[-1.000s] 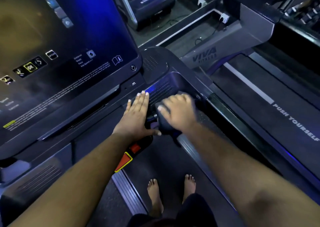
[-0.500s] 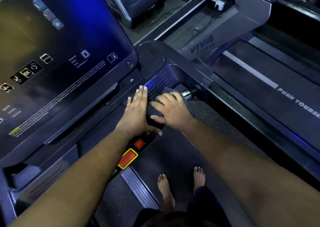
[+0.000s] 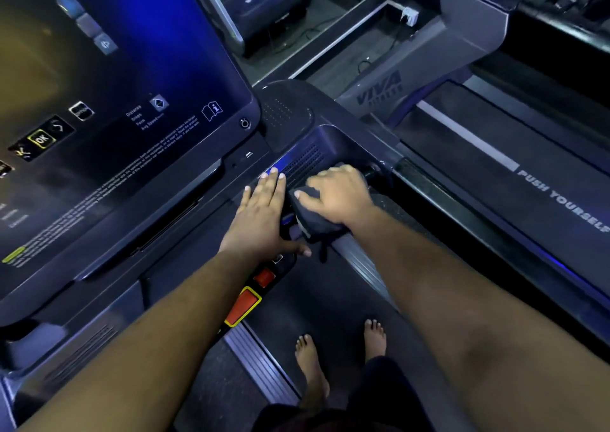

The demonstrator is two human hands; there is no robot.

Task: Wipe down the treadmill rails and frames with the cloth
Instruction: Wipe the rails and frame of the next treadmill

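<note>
My right hand (image 3: pixel 340 195) presses a dark cloth (image 3: pixel 313 222) onto the treadmill handle at the right end of the console (image 3: pixel 317 147). The cloth bunches under my palm and a corner hangs down over the edge. My left hand (image 3: pixel 264 215) lies flat, fingers together, on the console ledge just left of the cloth, its thumb stretched out toward it. The treadmill's right side rail (image 3: pixel 359 260) runs down from under the cloth.
A large touchscreen (image 3: pixel 109 101) fills the upper left. A red stop button with a yellow frame (image 3: pixel 242 306) sits below my left wrist. My bare feet (image 3: pixel 310 365) stand on the belt. A second treadmill marked PUSH YOURSELF (image 3: pixel 541 194) lies to the right.
My right hand with the cloth slid left along the handle and then slightly back toward the right. My left hand has stayed flat on the ledge.
</note>
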